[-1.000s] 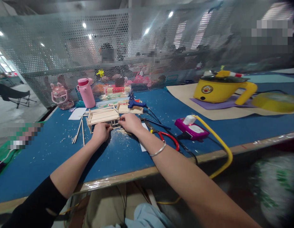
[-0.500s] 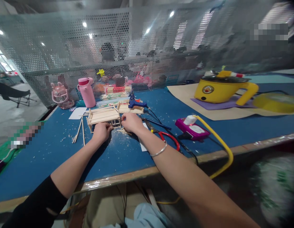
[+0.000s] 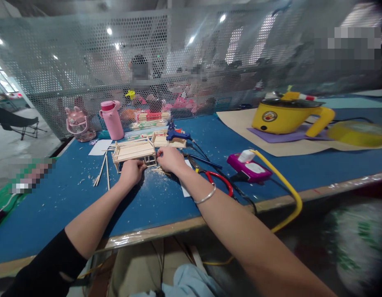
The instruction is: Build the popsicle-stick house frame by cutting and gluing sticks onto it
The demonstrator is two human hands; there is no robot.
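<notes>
A small frame of pale wooden sticks (image 3: 133,151) stands on the blue table. My left hand (image 3: 132,170) is at its front side, fingers pinched together against the lower rails. At the frame's right end, my right hand (image 3: 169,159) has its fingertips closed against the corner post. Both hands touch the frame; whether a loose stick is also between the fingers is too small to make out. Behind my right hand lies a blue glue gun (image 3: 178,135) across a second wooden piece (image 3: 161,141). Short stick offcuts (image 3: 162,169) lie below the right fingers.
Loose sticks (image 3: 100,173) lie left of the frame. Red-handled pliers (image 3: 220,181) and a purple power socket (image 3: 249,168) with a yellow cable are to the right. A pink bottle (image 3: 112,121) and a yellow pot (image 3: 280,116) stand farther back, before a perforated metal screen (image 3: 94,70).
Almost nothing differs. The whole view has shifted very slightly, while both hands keep their places at the stick frame.
</notes>
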